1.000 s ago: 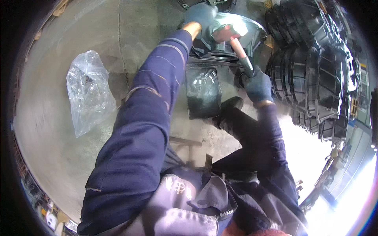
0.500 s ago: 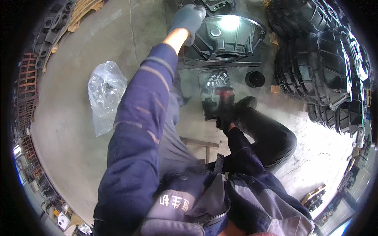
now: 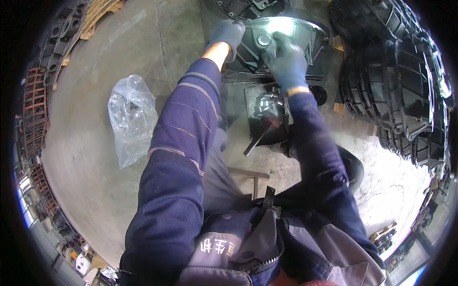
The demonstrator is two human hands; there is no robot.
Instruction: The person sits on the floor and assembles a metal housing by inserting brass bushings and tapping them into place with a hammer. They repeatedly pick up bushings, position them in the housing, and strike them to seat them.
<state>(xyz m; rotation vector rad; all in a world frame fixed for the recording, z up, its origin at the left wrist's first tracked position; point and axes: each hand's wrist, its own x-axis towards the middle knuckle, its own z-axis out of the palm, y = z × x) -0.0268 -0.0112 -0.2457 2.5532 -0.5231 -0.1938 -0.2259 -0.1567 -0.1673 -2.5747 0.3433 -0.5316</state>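
A large bell-shaped metal housing [image 3: 263, 40] stands on a dark base in front of me, its upper rim shining. My left hand [image 3: 226, 37], in a grey glove, is closed around the housing's left edge. Over the front of the housing reaches my right hand [image 3: 290, 64], gloved too; its fingers are blurred beside the round boss, and whether they hold anything cannot be made out. Below lies a dark tray [image 3: 254, 97] with several short shiny metal cylinders [image 3: 268, 102]. A hammer [image 3: 255, 142] with a reddish head rests on the tray, its handle sticking out toward me.
Partly behind my right sleeve is a black round container [image 3: 318, 95]. Stacked black castings [image 3: 381, 86] rise on the right. A clear plastic bag [image 3: 131, 119] lies on the floor at left. Another casting [image 3: 243, 7] sits beyond the housing. A wooden stool edge [image 3: 248, 172] shows between my legs.
My right hand has let go of the hammer, which now lies on the tray, and has moved up to the housing. My left hand stays at the housing's left edge.
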